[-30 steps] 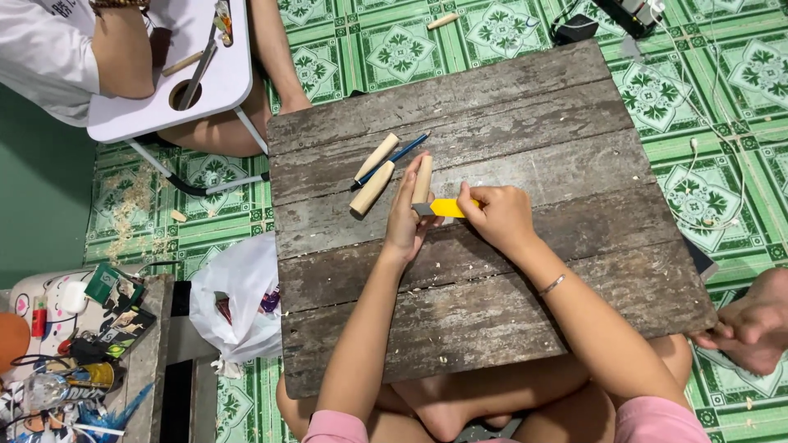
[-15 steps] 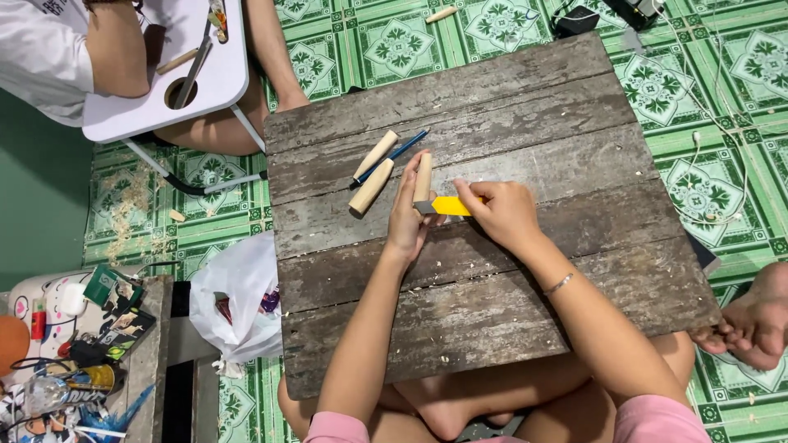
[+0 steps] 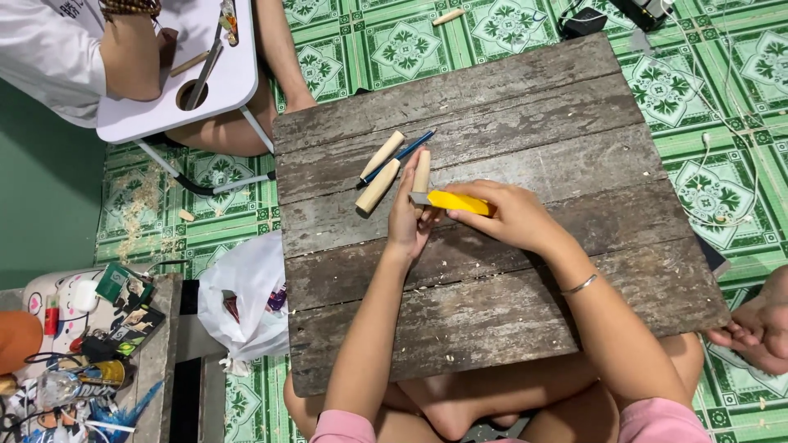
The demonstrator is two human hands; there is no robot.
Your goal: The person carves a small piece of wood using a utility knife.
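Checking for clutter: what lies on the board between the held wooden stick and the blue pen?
In the head view, one loose wooden dowel lies between the held stick and the blue pen, on the plank board.

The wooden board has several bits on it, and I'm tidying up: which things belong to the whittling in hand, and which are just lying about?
In use:
left hand holding the wooden stick
right hand gripping the yellow utility knife
wooden board underneath

Lying about:
two wooden dowels
blue pen
white plastic bag on the floor

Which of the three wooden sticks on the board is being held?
The wooden stick under the left hand; the other two sticks lie untouched beside the blue pen.
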